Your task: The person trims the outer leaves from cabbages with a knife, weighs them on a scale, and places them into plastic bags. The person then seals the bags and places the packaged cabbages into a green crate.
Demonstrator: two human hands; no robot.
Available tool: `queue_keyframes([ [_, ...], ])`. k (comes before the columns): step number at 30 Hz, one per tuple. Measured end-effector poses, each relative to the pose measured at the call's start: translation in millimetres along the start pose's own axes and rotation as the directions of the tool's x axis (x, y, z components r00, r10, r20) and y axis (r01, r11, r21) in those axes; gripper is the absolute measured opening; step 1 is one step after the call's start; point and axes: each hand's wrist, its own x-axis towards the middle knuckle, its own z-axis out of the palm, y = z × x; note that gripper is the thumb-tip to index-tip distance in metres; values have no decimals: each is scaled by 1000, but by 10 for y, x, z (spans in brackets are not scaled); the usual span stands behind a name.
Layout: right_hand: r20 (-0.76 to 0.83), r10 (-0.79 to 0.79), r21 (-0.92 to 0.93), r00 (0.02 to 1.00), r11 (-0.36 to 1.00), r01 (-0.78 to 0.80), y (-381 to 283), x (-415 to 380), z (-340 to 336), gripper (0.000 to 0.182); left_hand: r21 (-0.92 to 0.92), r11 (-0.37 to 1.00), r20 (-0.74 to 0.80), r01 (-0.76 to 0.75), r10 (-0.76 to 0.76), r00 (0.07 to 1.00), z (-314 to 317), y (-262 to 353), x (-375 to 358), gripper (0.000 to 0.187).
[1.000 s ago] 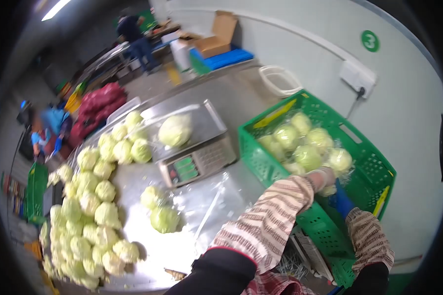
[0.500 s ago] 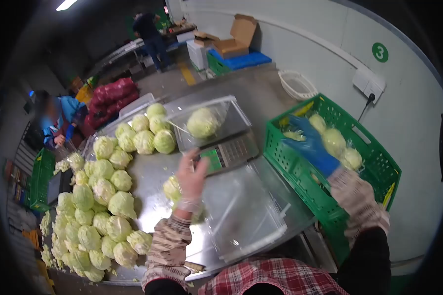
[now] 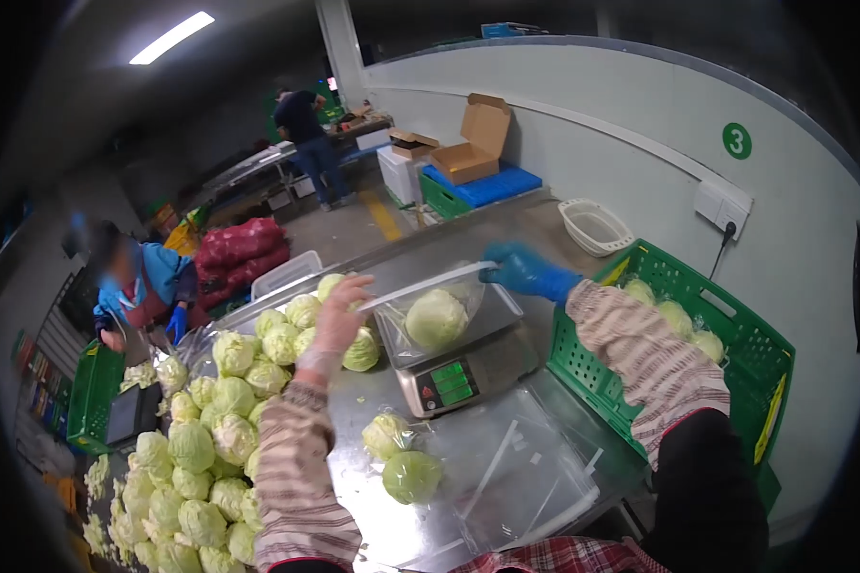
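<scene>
A cabbage in a clear plastic bag (image 3: 437,318) lies on the tray of the scale (image 3: 449,382), whose display glows green. My left hand (image 3: 336,320), in a thin clear glove, pinches the bag's opening at its left end. My right hand (image 3: 526,271), in a blue glove, is closed on the right end of the same opening, so the bag's edge is stretched between both hands. Below the scale, a bagged cabbage (image 3: 388,435) and another cabbage (image 3: 412,477) sit on the metal table (image 3: 354,406). Flat clear bags (image 3: 526,468) lie to their right.
Piled cabbages (image 3: 191,446) cover the table's left side. A green crate (image 3: 583,358) with bagged cabbages stands at the right, near a white basket (image 3: 594,227). A co-worker (image 3: 143,286) is at the far left; another person (image 3: 308,138) stands farther back.
My right hand has left the green crate and now grips the bag's edge over the scale. My left hand has moved up and left to the bag's other side. The view has shifted.
</scene>
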Motion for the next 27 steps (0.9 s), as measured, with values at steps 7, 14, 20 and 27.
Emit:
queue_keyframes([
  [7,315,206,326,926,893,-310,-812,-567,-1028,23,-511,848,186,138,-47,981,-358,940,-528,28],
  [14,358,184,210,916,940,-270,-1412,-1840,-1045,23,-342,925,344,168,-43,938,-197,1568,-1626,29],
  [20,408,-170,19,897,984,177,-2035,-3521,-874,14,-67,907,635,-416,360,683,5,2131,-2774,25],
  [27,372,-86,-48,924,993,112,-2370,-3608,-1254,24,-152,929,650,-338,351,673,192,2703,-3426,31],
])
